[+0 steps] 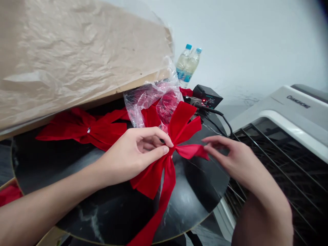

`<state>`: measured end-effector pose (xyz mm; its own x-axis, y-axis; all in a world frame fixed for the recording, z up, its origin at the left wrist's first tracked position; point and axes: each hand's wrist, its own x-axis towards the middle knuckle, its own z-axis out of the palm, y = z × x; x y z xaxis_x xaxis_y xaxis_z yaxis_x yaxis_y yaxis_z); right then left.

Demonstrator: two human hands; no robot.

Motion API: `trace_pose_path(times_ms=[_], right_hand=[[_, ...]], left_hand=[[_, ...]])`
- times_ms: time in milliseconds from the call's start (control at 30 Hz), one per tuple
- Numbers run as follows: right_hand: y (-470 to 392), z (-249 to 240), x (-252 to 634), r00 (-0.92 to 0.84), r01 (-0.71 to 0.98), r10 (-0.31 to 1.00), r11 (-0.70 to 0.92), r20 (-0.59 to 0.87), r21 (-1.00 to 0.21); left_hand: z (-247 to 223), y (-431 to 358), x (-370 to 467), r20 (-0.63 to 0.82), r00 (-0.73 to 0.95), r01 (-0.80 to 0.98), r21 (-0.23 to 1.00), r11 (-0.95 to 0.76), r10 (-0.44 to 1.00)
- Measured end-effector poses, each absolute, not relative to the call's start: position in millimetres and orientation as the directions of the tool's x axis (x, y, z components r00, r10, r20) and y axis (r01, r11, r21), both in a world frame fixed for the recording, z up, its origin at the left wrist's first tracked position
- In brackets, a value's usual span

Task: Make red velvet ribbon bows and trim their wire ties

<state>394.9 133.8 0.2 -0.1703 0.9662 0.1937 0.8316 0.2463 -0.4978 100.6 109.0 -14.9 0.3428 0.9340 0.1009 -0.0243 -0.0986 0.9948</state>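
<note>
My left hand (143, 148) pinches a red ribbon bow (183, 119) at its centre, thumb and forefinger closed on the knot. The bow has wide velvety loops, and one long ribbon tail hangs down toward the front edge of the black table. A shorter, satiny tail (192, 151) points right, toward my right hand (228, 152). Thumb and forefinger of that hand are slightly apart at the tail's end; whether the thumb touches it is hard to tell. Another red bow (88, 130), with a small shiny piece at its middle, lies on the table to the left.
Behind the bows are a clear plastic bag (153, 99) with red items and a large plastic-covered cardboard box (89, 51). Two bottles (188, 66) and a black control box (207, 95) with cables stand at the back of the round table (89, 218). A white heater (284, 112) stands right.
</note>
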Motion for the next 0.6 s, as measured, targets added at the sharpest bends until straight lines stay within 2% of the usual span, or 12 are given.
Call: trace_pose_path(times_ms=[67, 100, 167, 233, 300, 400, 500, 600], right_hand=[[121, -3, 385, -0.016, 0.865, 0.877, 0.253, 0.480, -0.433], [112, -4, 375, 0.023, 0.845, 0.842, 0.271, 0.539, -0.460], [92, -5, 350, -0.050, 0.731, 0.882, 0.352, 0.468, -0.585], [78, -8, 323, -0.114, 0.648, 0.925, 0.347, 0.363, -0.678], [73, -15, 302, -0.090, 0.531, 0.960, 0.270, 0.264, -0.803], [78, -30, 288, 0.007, 0.241, 0.993, 0.112, 0.117, -0.964], [85, -41, 289, 0.059, 0.002, 0.998, 0.035, 0.035, -0.999], [86, -42, 292, 0.036, -0.101, 0.999, -0.007, -0.010, -0.995]], left_hand=[[-16, 109, 101, 0.107, 0.318, -0.030, 0.994, -0.102, 0.942], [-16, 110, 101, 0.113, 0.305, -0.032, 0.994, -0.108, 0.946], [-17, 110, 100, 0.130, 0.282, -0.034, 0.992, -0.126, 0.951], [-17, 110, 100, 0.154, 0.263, -0.033, 0.988, -0.151, 0.952], [-18, 110, 100, 0.186, 0.251, -0.031, 0.982, -0.185, 0.950], [-17, 107, 100, 0.242, 0.228, -0.012, 0.969, -0.246, 0.943], [-17, 104, 100, 0.281, 0.210, 0.015, 0.957, -0.290, 0.937], [-17, 103, 101, 0.313, 0.226, 0.039, 0.943, -0.329, 0.923]])
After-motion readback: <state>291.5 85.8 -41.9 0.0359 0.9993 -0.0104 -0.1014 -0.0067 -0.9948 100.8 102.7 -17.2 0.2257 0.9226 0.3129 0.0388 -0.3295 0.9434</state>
